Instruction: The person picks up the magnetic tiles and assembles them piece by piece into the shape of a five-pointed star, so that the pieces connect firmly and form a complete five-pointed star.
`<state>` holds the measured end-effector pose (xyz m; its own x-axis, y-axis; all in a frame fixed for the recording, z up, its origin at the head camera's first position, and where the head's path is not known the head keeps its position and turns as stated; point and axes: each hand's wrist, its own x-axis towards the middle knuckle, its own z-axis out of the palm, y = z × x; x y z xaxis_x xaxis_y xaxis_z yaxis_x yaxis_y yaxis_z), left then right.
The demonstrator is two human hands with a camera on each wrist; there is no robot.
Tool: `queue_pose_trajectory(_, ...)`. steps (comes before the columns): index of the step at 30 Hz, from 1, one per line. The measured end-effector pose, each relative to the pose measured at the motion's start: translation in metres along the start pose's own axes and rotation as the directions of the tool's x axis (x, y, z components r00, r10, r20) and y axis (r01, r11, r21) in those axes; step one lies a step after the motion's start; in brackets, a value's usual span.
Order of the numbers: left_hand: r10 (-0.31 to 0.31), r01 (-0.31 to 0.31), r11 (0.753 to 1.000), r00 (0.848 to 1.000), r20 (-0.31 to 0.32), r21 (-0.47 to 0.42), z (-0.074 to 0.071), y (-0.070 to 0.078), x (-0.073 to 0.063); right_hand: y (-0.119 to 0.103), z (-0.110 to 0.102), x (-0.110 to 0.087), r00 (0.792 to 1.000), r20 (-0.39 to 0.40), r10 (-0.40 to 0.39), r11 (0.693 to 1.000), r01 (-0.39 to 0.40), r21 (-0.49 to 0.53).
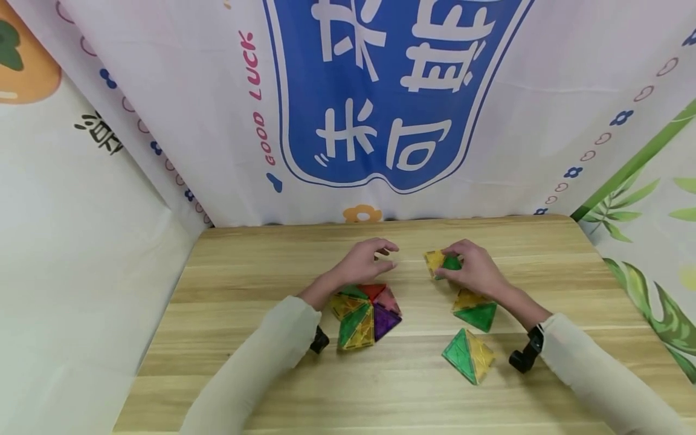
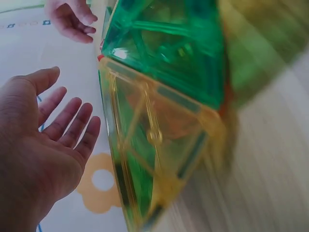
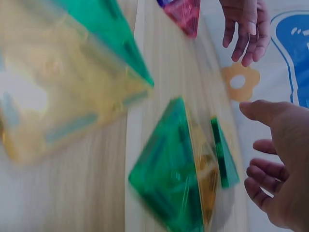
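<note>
table [image 1: 261,374]: pale wood grain, light tan planks
cluster by left edge of centre [image 1: 365,314]: green, yellow, red, pink, purple translucent triangles
pyramid at far edge [image 1: 441,264]: yellow and green
middle pyramid [image 1: 475,310]: yellow above, green below
near pyramid [image 1: 469,355]: green and yellow
backdrop [image 1: 380,90]: white, blue emblem, pink lettering
sleeves [image 1: 261,362]: pale cream

Head view high, facing down over table [image 1: 261,374]; wrist views close, low; all share tiles.
</note>
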<state>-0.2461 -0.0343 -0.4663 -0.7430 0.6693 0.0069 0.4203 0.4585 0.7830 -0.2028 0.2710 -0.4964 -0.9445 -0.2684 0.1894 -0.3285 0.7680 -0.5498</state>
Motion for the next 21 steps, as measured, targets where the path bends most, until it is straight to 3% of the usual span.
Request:
queue_pose_trajectory(5, -0.061, 0.061, 0.994, 0.998, 0.004, -0.086, 0.009, 0.001, 0.015, 0.011, -0.004, -0.002, 0.995, -0.018, 0.099, 0.994, -0.099, -0.054)
queue_pose_trajectory(9, -0.132, 0.133, 0.978, 0.991, 0.013, -0.164, 0.016, 0.001, 0.026, 0.017, 0.000, -0.001, 0.992, 0.000, 0.126, 0.990, -0.126, -0.058)
queue_pose_trajectory(14, -0.202, 0.210, 0.953, 0.978, 0.057, -0.220, 0.021, 0.002, 0.033, 0.014, 0.007, 0.001, 0.994, 0.016, 0.106, 0.994, -0.106, -0.022)
queue_pose_trajectory(21, -0.255, 0.277, 0.934, 0.959, 0.120, -0.228, 0.020, 0.004, 0.033, 0.004, 0.019, 0.010, 0.998, 0.017, 0.065, 0.998, -0.065, 0.010)
